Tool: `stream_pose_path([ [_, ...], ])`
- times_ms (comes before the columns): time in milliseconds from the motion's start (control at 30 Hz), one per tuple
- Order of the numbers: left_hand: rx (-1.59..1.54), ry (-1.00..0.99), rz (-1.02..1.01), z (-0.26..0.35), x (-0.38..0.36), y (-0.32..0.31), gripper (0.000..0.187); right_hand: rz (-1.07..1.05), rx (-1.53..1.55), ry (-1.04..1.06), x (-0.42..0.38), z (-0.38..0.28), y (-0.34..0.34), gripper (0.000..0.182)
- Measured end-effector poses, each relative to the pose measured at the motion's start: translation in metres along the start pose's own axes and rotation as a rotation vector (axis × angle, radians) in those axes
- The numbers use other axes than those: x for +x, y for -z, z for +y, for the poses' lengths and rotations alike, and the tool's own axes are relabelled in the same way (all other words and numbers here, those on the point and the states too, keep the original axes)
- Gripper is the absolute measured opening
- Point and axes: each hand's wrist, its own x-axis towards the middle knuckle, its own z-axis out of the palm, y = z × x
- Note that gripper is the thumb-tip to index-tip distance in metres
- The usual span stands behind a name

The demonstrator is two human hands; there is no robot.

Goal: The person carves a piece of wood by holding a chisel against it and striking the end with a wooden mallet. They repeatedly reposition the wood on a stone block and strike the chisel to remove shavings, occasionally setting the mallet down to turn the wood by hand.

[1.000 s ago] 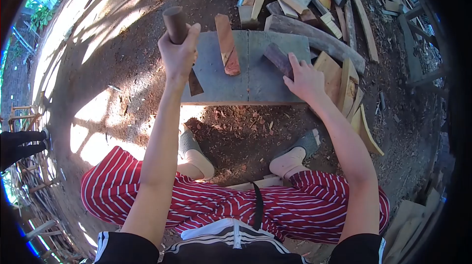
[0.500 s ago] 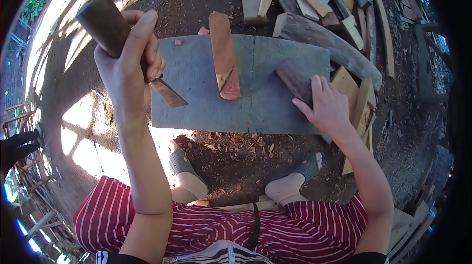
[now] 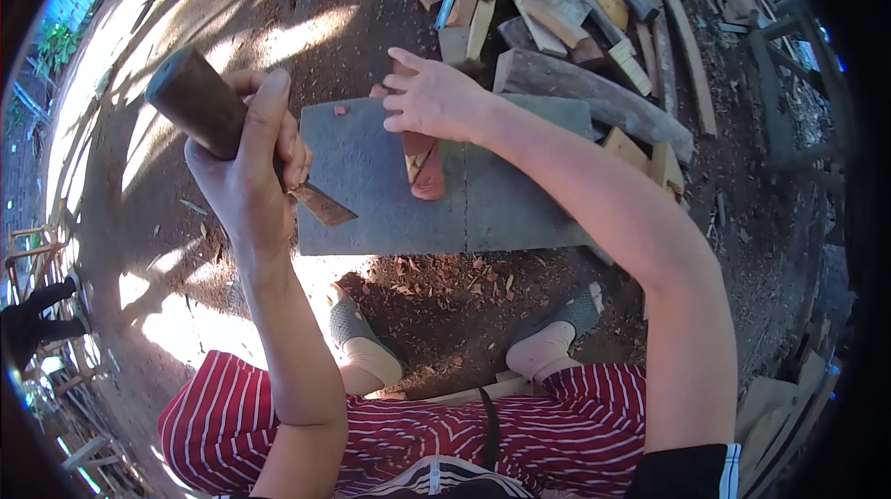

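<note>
My left hand (image 3: 255, 151) is closed around a tool with a thick dark cylindrical handle (image 3: 197, 102). Its flat, slant-ended blade (image 3: 322, 206) points down and right over the left part of a grey board (image 3: 371, 220). Across the upper middle of the board lies a reddish wood piece (image 3: 428, 179), with a pale patch near its close end. My right hand (image 3: 432, 100) is over the far part of this piece, palm down and fingers apart. It hides much of the wood, and how firmly it touches cannot be made out.
Cut wood and long curved pieces (image 3: 594, 95) are piled beyond the board and to its right. A small reddish chip (image 3: 340, 110) lies on the board's far left corner. Shavings cover the ground between my feet (image 3: 543, 349). A dark gloved-looking shape (image 3: 37, 313) is at the left edge.
My right hand has left the dark wood block on the board's right side and moved left onto the reddish piece. That block is now out of sight. My left hand still holds the tool.
</note>
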Motion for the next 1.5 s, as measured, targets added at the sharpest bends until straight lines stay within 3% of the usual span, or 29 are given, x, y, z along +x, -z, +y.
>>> stream_pose_path([
  [133, -0.062, -0.023, 0.034, 0.015, -0.013, 0.012, 0.013, -0.14, -0.015, -0.178, -0.045, 0.015, 0.047, 0.03],
  [200, -0.085, -0.033, 0.028, 0.018, -0.019, 0.018, 0.014, -0.246, 0.504, -0.714, -0.086, 0.02, 0.087, 0.044],
  [233, -0.095, -0.01, 0.035, 0.02, -0.021, 0.018, 0.015, -0.246, 0.481, -0.723, -0.108, 0.019, 0.092, 0.044],
  [300, -0.129, -0.002, 0.021, 0.026, -0.023, 0.011, 0.016, 0.084, 1.281, -1.116, -0.152, 0.014, 0.099, 0.052],
  [333, -0.155, 0.003, 0.022, 0.03, -0.026, 0.005, 0.016, 0.096, 1.258, -1.137, -0.164, 0.007, 0.112, 0.052],
  [400, -0.197, 0.01, 0.005, 0.036, -0.032, -0.01, 0.017, 0.2, 1.944, -1.489, -0.186, -0.012, 0.134, 0.06],
  [533, -0.194, -0.023, -0.093, 0.045, -0.047, -0.034, 0.017, 0.318, 2.222, -1.474, -0.201, -0.043, 0.125, 0.06],
  [733, -0.13, -0.053, -0.153, 0.053, -0.066, -0.038, 0.014, 0.25, 2.081, -1.414, -0.155, -0.085, 0.095, 0.07],
  [800, -0.118, -0.062, -0.129, 0.057, -0.068, -0.034, 0.014, -0.046, 1.234, -1.212, -0.135, -0.086, 0.081, 0.064],
  [833, -0.122, -0.055, -0.111, 0.058, -0.069, -0.032, 0.015, -0.077, 0.964, -1.23, -0.121, -0.1, 0.1, 0.056],
  [867, -0.121, -0.062, -0.113, 0.058, -0.068, -0.03, 0.015, -0.069, 0.962, -1.228, -0.108, -0.112, 0.097, 0.056],
  [933, -0.097, -0.072, -0.103, 0.057, -0.069, -0.024, 0.016, 0.052, 0.361, -1.03, -0.087, -0.134, 0.067, 0.05],
  [967, -0.093, -0.076, -0.094, 0.058, -0.069, -0.02, 0.016, 0.085, 0.244, -0.948, -0.079, -0.144, 0.047, 0.056],
  [1067, 0.002, -0.089, -0.045, 0.06, -0.071, -0.007, 0.017, 0.184, 0.332, -0.976, -0.067, -0.168, 0.04, 0.063],
  [1267, -0.043, -0.078, 0.001, 0.047, -0.06, 0.011, 0.02, 0.149, 0.288, -0.862, -0.081, -0.181, 0.046, 0.075],
  [1500, 0.006, -0.105, 0.064, 0.046, -0.06, 0.011, 0.024, 0.079, 0.444, -0.935, -0.083, -0.178, 0.021, 0.092],
])
